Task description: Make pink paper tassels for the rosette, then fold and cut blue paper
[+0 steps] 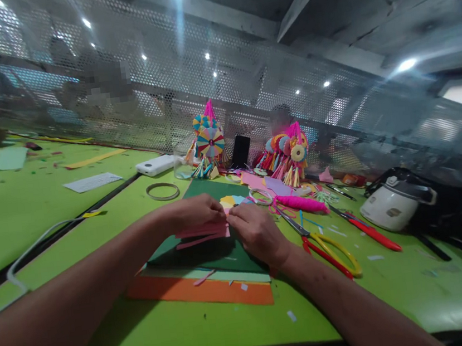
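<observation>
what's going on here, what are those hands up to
A person's left hand and right hand meet at some pink paper above a dark green sheet. Exactly how each hand grips is hard to make out. Scissors lie to the right on the green table, and colourful tasselled ornaments sit toward the back.

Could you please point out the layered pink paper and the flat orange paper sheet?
Layered pink paper (204, 230): head view, visible middle.
Flat orange paper sheet (204, 294): head view, uncovered front strip.
</observation>
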{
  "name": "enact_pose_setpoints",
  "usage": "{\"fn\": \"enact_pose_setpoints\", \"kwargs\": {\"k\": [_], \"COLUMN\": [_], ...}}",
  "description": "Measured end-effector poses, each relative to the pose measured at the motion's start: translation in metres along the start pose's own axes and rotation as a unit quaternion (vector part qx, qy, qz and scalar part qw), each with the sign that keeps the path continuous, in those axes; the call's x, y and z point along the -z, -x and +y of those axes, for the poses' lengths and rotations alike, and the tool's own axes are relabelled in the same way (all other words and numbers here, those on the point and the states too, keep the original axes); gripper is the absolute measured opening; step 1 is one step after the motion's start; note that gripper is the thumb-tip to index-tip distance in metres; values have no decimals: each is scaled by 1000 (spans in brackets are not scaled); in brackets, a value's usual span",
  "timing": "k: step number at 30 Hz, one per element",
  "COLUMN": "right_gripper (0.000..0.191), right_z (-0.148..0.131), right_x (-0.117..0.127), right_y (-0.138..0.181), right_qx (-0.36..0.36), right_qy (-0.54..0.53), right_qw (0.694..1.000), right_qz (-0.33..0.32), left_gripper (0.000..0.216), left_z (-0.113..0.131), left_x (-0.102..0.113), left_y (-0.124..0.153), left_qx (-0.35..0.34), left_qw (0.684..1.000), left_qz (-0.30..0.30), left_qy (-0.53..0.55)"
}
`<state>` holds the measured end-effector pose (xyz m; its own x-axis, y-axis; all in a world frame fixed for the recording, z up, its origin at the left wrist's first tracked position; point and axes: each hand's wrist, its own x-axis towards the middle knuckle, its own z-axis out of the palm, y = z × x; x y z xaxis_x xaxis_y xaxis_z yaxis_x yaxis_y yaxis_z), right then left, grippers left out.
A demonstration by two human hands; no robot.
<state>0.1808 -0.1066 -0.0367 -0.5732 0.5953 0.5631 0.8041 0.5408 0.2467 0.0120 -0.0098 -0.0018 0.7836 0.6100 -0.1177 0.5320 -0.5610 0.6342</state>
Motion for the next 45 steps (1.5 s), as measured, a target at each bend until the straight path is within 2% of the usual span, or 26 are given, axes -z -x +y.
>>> {"fn": "enact_pose_setpoints", "kwargs": {"k": [6, 13, 25, 31, 37, 45], "right_gripper": [20, 17, 9, 10, 10, 13], "right_z": [0, -1, 3, 2, 2, 2], "right_x": [4, 7, 2, 2, -1, -1], "right_y": [-1, -3, -1, -1, 0, -1], "right_qx": [-28, -103, -160, -158, -164, -167], "right_qy": [-24, -145, -268, -249, -225, -227], "right_qw": [999, 984, 950, 955, 960, 959], "right_qz": [-7, 20, 1, -18, -7, 8], "left_gripper": [32, 30, 20, 18, 21, 27], "left_z": [-5, -6, 0, 1, 2, 1], "left_x": [-4, -5, -11, -10, -11, -4], "left_y": [-3, -8, -7, -6, -6, -4], "left_qx": [-7, -52, -32, -41, -40, -75], "left_qw": [1000, 990, 984, 986, 990, 983], "left_qz": [13, 30, 44, 32, 30, 14], "left_qy": [-8, -125, -170, -158, -132, -165]}}
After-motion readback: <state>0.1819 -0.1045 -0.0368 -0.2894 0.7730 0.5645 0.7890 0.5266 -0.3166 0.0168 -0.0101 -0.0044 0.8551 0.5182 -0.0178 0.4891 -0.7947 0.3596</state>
